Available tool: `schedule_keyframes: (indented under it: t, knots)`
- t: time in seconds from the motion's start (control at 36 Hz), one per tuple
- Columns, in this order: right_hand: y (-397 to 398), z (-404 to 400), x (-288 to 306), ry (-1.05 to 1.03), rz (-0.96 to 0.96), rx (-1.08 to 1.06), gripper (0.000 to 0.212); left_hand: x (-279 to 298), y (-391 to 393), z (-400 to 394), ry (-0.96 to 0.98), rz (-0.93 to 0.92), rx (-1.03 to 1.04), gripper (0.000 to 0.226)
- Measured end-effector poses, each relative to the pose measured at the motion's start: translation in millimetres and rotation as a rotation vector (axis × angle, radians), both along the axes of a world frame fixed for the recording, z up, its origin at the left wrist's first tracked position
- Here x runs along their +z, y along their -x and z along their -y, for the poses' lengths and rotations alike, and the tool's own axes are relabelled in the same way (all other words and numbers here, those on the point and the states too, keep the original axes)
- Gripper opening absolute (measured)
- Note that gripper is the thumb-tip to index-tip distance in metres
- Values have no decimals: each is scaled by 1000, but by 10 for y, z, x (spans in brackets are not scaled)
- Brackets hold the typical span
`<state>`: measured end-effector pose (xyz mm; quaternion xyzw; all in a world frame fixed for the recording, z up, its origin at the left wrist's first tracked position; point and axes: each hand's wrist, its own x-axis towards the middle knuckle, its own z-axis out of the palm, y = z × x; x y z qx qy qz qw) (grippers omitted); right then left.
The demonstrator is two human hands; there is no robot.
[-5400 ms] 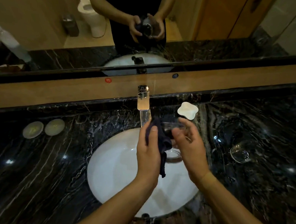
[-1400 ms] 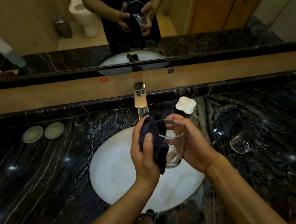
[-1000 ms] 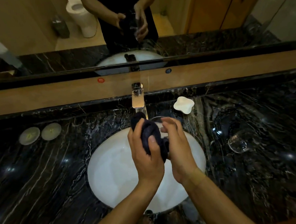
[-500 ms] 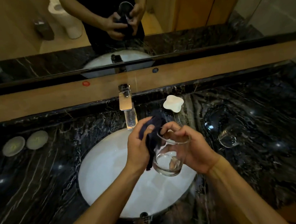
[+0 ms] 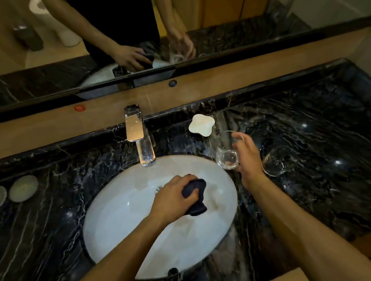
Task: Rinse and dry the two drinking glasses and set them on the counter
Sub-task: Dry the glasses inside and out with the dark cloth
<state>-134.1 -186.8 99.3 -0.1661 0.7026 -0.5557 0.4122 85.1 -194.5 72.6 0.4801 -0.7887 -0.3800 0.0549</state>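
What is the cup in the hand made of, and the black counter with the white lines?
The clear drinking glass in the right hand looks like smooth glass: you can see straight through it. The black counter with white veins looks like polished marble or a similar stone, since it shines with bright light spots.

sink (image 5: pixel 112 231) at centre, set in counter (image 5: pixel 314 175) | faucet (image 5: pixel 139 134) at 12 o'clock behind sink; dish (image 5: pixel 201 125) at 1 | held glass (image 5: pixel 226 150) at 2, above sink's rim; second glass (image 5: pixel 274 163) on counter just right of it | two discs (image 5: pixel 10 193) at 9 | cloth (image 5: pixel 195 196) over sink | mirror (image 5: pixel 215 11) behind
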Motion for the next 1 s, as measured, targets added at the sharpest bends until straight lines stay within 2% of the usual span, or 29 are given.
schedule_keyframes:
  t: [0.11,0.25,0.58,0.72,0.86,0.92,1.0]
  knots:
    - [93,198,-254,-35,-92,-20,23,-76,62,-56,77,107,-83,38]
    - [253,379,-589,-71,-187,-19,25,-183,75,-173,33,122,-66,41]
    - [299,580,-718,-49,-293,-36,31,-281,18,-259,-31,126,-54,39]
    - [292,520,-759,-55,-266,-111,32,-288,-6,-274,-41,97,-21,43]
    - [362,485,-694,-80,-279,-44,33,-269,-21,-296,-31,80,-7,40]
    - [369,420,-627,-103,-335,12,40,-267,-27,-311,-38,72,3,41]
    - [299,149,-482,-117,-518,75,45,-267,3,-354,-38,37,4,39]
